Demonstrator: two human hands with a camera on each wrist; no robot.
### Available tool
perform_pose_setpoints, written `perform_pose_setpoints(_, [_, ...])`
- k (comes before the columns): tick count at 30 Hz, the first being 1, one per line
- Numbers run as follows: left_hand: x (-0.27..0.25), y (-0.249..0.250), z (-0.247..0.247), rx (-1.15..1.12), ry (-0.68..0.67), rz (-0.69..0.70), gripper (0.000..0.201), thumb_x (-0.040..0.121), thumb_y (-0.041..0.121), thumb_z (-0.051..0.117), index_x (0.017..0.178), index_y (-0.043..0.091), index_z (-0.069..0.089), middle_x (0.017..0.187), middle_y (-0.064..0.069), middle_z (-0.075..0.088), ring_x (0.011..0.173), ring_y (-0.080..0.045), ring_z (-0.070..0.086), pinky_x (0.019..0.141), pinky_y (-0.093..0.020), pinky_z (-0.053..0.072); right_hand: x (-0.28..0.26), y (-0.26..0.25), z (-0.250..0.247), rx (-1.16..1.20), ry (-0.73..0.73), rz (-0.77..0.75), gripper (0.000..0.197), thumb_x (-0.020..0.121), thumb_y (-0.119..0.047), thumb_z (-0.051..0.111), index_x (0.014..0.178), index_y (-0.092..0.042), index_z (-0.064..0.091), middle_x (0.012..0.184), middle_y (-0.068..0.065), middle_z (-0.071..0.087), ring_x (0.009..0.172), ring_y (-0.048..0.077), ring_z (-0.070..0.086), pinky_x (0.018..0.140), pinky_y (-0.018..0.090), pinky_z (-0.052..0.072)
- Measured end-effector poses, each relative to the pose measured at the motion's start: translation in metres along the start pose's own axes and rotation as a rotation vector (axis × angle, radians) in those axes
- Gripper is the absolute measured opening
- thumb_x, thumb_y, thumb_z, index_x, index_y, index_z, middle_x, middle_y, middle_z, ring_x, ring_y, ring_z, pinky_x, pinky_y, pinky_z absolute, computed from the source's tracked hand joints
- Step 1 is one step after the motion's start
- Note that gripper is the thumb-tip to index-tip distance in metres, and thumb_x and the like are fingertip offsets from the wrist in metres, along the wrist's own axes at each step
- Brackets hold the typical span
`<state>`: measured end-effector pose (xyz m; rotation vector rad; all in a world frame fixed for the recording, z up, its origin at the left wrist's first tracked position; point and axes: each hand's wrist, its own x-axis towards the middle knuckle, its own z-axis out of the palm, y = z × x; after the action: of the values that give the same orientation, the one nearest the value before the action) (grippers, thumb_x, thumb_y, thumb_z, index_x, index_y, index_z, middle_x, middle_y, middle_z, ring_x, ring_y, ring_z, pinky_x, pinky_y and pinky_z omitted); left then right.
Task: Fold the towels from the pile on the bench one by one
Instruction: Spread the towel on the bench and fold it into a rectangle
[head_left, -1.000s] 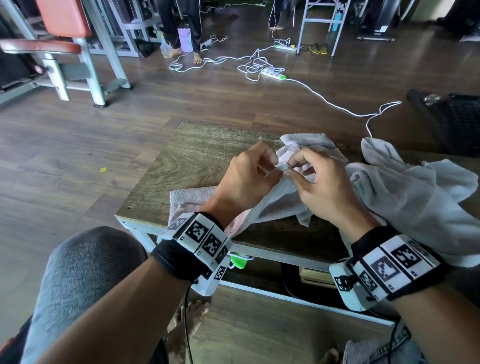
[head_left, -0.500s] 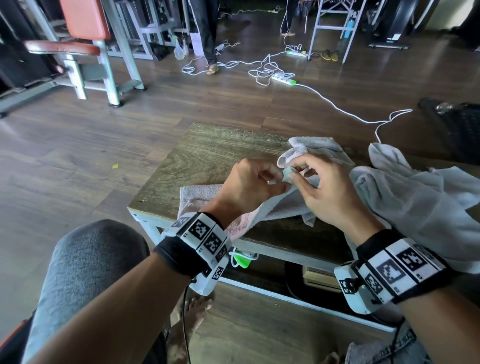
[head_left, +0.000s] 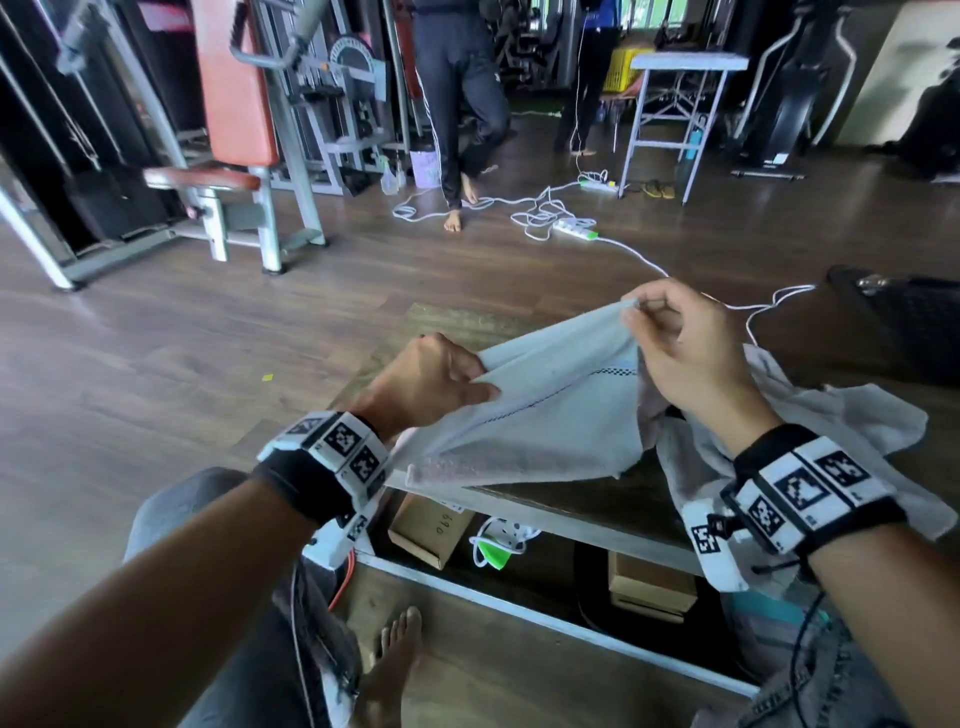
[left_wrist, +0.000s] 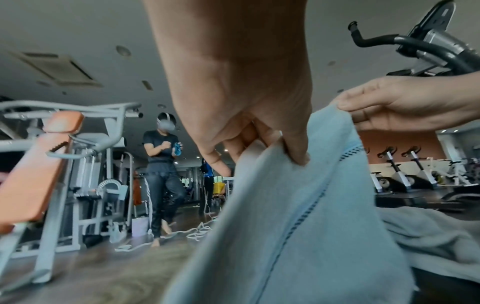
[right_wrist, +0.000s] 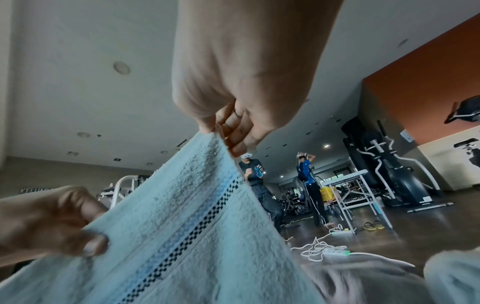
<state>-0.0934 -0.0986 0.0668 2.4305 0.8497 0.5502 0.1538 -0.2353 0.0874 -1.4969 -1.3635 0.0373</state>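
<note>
A pale blue towel (head_left: 545, 410) with a dark checkered stripe hangs lifted above the wooden bench (head_left: 457, 322). My left hand (head_left: 441, 376) pinches one part of its upper edge, thumb over curled fingers (left_wrist: 293, 152). My right hand (head_left: 675, 343) pinches another part of that edge, higher and farther right, seen up close in the right wrist view (right_wrist: 221, 131). The towel (right_wrist: 182, 226) stretches between both hands and drapes down to the bench. The pile of pale towels (head_left: 831, 431) lies on the bench at the right, partly behind my right wrist.
Cardboard boxes (head_left: 431, 530) and a power strip sit under the bench. A white cable (head_left: 545, 213) trails over the wooden floor beyond. An orange-padded gym machine (head_left: 234, 104) stands far left, a metal table (head_left: 680, 104) far back. Two persons (head_left: 457, 104) stand beyond. My knee (head_left: 182, 499) is near left.
Both hands have risen from the bench and moved apart, the right one up and right, lifting and spreading the towel between them. The head view has tilted up.
</note>
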Motion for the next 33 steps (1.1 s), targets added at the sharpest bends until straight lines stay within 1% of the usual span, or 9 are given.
perform_pose_setpoints(3, [-0.006,-0.003,-0.032,0.014,-0.008,0.041,0.028,0.077,0.036,0.079,0.073,0.010,0.072,0.073,0.010,0.069,0.064,-0.014,0.063,0.067,-0.030,0.054,0.014,-0.012,-0.014,0.003,0.032,0.008,0.008,0.096,-0.014,0.062,0.102,-0.011,0.066,0.096,0.006,0.071,0.090,0.022,0.068,0.079,0.026,0.051])
perform_pose_setpoints(6, [-0.015,-0.001,-0.056,0.052,0.018,0.114,0.050,0.075,0.036,0.078,0.057,0.004,0.044,0.059,-0.003,0.036,0.057,-0.013,0.030,0.051,-0.031,0.033,0.023,-0.025,-0.026,-0.004,0.073,0.041,0.010,0.096,-0.014,0.060,0.101,-0.007,0.066,0.096,0.011,0.071,0.086,0.022,0.067,0.079,0.032,0.052])
perform_pose_setpoints(8, [-0.024,0.000,-0.072,0.032,-0.005,0.063,0.040,0.077,0.034,0.080,0.063,0.001,0.060,0.057,-0.010,0.045,0.056,-0.011,0.036,0.050,-0.031,0.034,0.026,-0.034,-0.035,-0.002,0.117,0.070,0.009,0.096,-0.012,0.060,0.100,-0.007,0.067,0.096,0.011,0.071,0.083,0.017,0.063,0.078,0.029,0.050])
perform_pose_setpoints(11, [-0.036,0.003,-0.090,0.038,0.017,0.049,0.034,0.081,0.032,0.078,0.073,0.000,0.070,0.060,-0.002,0.052,0.055,-0.007,0.042,0.052,-0.026,0.036,0.027,-0.040,-0.049,-0.029,0.141,0.083,0.006,0.095,-0.014,0.061,0.097,-0.014,0.067,0.093,0.006,0.070,0.083,0.016,0.063,0.080,0.033,0.051])
perform_pose_setpoints(15, [-0.047,0.017,-0.108,0.026,0.054,0.095,0.024,0.088,0.028,0.072,0.078,0.006,0.072,0.074,-0.014,0.069,0.064,-0.009,0.055,0.059,-0.035,0.049,0.023,-0.043,-0.062,-0.096,0.110,0.130,0.006,0.095,-0.015,0.062,0.092,-0.020,0.065,0.082,-0.004,0.066,0.075,0.014,0.060,0.075,0.031,0.049])
perform_pose_setpoints(19, [-0.057,0.022,-0.117,0.010,0.016,0.155,0.017,0.092,0.026,0.066,0.087,0.011,0.073,0.083,-0.006,0.074,0.078,-0.025,0.070,0.070,-0.041,0.056,0.014,-0.045,-0.066,-0.131,0.125,0.191,0.011,0.094,-0.016,0.064,0.086,-0.023,0.064,0.082,0.000,0.068,0.073,0.016,0.062,0.074,0.035,0.052])
perform_pose_setpoints(24, [-0.062,0.019,-0.124,-0.022,-0.023,0.196,0.019,0.094,0.029,0.061,0.090,0.014,0.072,0.084,-0.004,0.074,0.081,-0.027,0.069,0.071,-0.041,0.056,0.012,-0.052,-0.067,-0.166,0.109,0.251,0.007,0.093,-0.021,0.066,0.094,-0.016,0.070,0.092,0.005,0.073,0.083,0.021,0.067,0.084,0.043,0.057])
perform_pose_setpoints(29, [-0.049,0.010,-0.126,-0.127,0.031,0.206,0.016,0.088,0.022,0.068,0.096,0.009,0.074,0.090,0.001,0.077,0.086,-0.016,0.073,0.079,-0.032,0.058,0.020,-0.052,-0.064,-0.214,0.058,0.267,0.009,0.093,-0.021,0.066,0.096,-0.016,0.072,0.093,0.002,0.073,0.087,0.020,0.067,0.084,0.037,0.054])
perform_pose_setpoints(33, [-0.028,-0.006,-0.125,-0.166,0.143,0.142,0.026,0.074,0.029,0.080,0.096,0.022,0.066,0.063,-0.012,0.067,0.056,-0.026,0.057,0.066,-0.014,0.042,0.044,-0.040,-0.053,-0.246,0.002,0.298,0.006,0.092,-0.019,0.066,0.091,-0.018,0.072,0.088,-0.001,0.073,0.085,0.020,0.069,0.081,0.035,0.054])
